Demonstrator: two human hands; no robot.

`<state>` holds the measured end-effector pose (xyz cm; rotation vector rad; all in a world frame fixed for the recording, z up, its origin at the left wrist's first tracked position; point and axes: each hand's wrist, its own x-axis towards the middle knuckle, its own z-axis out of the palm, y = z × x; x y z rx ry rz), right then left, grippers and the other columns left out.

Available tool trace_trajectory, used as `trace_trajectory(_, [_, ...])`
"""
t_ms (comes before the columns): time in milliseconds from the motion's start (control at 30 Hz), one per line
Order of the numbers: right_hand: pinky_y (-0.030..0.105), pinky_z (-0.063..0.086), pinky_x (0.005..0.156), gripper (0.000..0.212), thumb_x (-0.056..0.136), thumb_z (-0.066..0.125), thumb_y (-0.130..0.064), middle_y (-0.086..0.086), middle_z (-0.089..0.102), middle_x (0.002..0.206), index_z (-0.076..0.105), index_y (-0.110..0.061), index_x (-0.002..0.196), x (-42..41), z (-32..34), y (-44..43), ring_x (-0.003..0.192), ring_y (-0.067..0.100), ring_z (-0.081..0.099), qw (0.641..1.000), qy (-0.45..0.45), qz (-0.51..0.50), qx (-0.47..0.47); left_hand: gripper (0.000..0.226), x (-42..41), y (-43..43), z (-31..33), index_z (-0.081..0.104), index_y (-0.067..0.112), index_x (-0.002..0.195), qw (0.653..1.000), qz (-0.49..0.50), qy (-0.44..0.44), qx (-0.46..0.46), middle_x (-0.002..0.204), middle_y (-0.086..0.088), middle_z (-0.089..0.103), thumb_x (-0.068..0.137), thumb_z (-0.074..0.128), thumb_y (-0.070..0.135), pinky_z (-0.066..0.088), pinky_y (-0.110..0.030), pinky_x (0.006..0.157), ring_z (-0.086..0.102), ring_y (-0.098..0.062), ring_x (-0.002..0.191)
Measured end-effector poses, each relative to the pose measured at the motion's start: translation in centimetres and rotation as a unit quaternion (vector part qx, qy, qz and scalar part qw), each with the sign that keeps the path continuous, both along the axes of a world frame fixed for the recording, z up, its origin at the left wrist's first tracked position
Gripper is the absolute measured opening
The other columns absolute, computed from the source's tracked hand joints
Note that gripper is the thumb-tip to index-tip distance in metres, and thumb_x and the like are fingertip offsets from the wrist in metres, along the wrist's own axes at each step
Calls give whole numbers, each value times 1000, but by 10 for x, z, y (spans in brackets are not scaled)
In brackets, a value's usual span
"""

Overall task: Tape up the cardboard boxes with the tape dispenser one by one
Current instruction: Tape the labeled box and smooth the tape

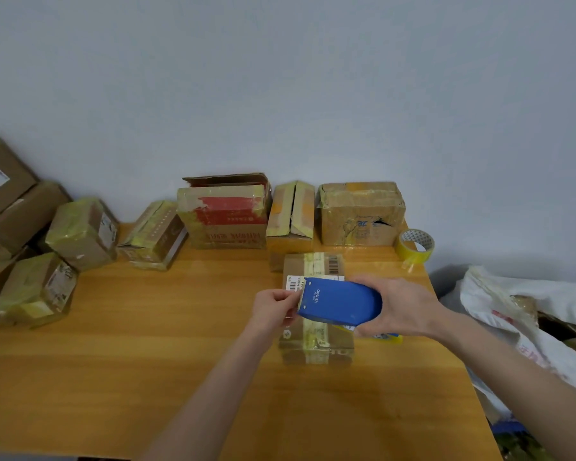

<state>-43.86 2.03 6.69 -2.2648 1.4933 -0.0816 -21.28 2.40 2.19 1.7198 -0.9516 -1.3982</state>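
Note:
A blue tape dispenser [341,303] hovers over a small cardboard box [315,344] that lies on the wooden table [147,344] and carries yellowish tape strips and barcode labels. My right hand [401,307] grips the dispenser from its right side. At the dispenser's left end, my left hand [273,309] pinches the tape end with curled fingers. The middle of the box is hidden under the dispenser and both hands.
Several taped cardboard boxes [225,214] line the wall at the table's far edge, and more are stacked at the left [80,232]. A yellow tape roll [415,246] stands at the far right corner. White bags [519,307] lie beyond the table's right edge.

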Motion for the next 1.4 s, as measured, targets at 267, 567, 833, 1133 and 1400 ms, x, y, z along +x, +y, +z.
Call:
trace_trajectory(267, [28, 54, 75, 79, 72, 74, -53, -12, 59, 117, 34, -43, 138, -2, -12, 16, 94, 11, 60, 999, -52, -15, -10, 10, 15, 9, 4, 72, 8, 96, 1000, 5, 14, 15, 82, -5, 71, 89, 66, 13, 54, -21, 57, 63, -10, 66])
trace_trajectory(567, [24, 54, 73, 75, 71, 74, -51, -18, 56, 112, 35, -46, 134, -10, -7, 28, 92, 8, 59, 997, -70, 22, 17, 5, 21, 28, 8, 70, 10, 85, 999, -31, -12, -15, 80, -8, 71, 89, 67, 13, 53, -19, 54, 63, -10, 63])
trace_trajectory(833, [31, 54, 79, 62, 71, 77, -43, -20, 61, 105, 35, -62, 113, -61, -7, 41, 90, 5, 61, 995, -50, -26, 81, 13, 74, 45, -11, 69, 6, 80, 998, 24, -64, -11, 74, -7, 61, 90, 67, 14, 55, -19, 56, 58, -14, 67])
trace_trajectory(1133, [17, 47, 69, 66, 75, 77, -39, -29, 51, 92, 31, -53, 121, -89, -20, 51, 78, -4, 56, 994, 19, -51, 99, 14, 75, 58, -42, 69, 1, 85, 995, 40, -96, -2, 74, -9, 60, 91, 66, 13, 58, -22, 57, 56, -16, 68])
trace_trajectory(1400, [22, 49, 67, 75, 74, 74, -44, -26, 51, 91, 35, -43, 138, -92, -41, 43, 74, -3, 53, 992, 47, -68, 95, 15, 65, 41, -63, 68, -1, 88, 990, 57, -125, -11, 71, -7, 63, 90, 67, 14, 54, -17, 51, 58, -13, 62])
